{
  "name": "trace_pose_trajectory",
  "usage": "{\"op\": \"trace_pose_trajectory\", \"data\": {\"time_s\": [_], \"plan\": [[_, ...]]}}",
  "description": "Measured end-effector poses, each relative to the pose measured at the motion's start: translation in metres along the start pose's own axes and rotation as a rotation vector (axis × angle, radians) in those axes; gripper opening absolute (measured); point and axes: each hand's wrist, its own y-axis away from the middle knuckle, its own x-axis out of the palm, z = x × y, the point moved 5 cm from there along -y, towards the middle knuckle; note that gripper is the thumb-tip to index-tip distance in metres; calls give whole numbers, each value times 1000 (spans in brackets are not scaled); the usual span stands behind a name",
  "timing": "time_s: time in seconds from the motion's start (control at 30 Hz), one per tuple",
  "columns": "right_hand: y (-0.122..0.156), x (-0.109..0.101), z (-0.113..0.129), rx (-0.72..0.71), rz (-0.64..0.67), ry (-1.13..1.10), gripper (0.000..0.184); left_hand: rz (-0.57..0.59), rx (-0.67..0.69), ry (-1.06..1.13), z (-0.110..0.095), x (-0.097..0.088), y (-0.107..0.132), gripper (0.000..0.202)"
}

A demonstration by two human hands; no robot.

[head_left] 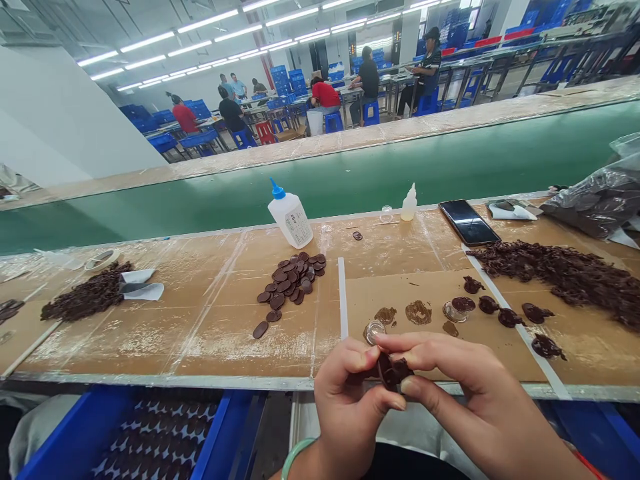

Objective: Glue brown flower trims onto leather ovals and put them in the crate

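Close above the table's front edge, my left hand [345, 403] pinches a small dark brown piece [391, 375] between thumb and fingers. My right hand [463, 383] grips the same piece from the other side, its thumb and index finger closed on it. Fingers cover much of the piece, so its full shape is hidden. Just beyond my fingertips lies a small clear round cap [374, 331]. Farther right are another round holder with a brown disc [463, 304] on it and several brown discs with ragged parts [510, 317] attached.
A pile of brown oval discs [290, 280] lies left of centre, before a white bottle [291, 217]. Small dropper bottle [409, 203], phone [469, 222] and heaped brown parts [565, 277] occupy the right. A blue crate [65, 433] stands below left. Beyond runs a green conveyor belt [350, 177].
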Motion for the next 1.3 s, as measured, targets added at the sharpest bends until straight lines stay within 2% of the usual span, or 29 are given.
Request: {"op": "trace_pose_trajectory", "data": {"time_s": [0.6, 1.03, 1.13, 1.3], "plan": [[0, 1, 0, -18, -15, -15, 10, -31, 37, -44, -1, -2, 1, 33], [1, 2, -1, -44, 19, 9, 11, -7, 34, -22, 1, -3, 4, 33], [0, 2, -4, 0, 19, 11, 9, -18, 27, -9, 1, -3, 2, 32], [1, 2, -15, 192, -24, -46, 8, -5, -25, 19, 3, -2, -5, 35]]}}
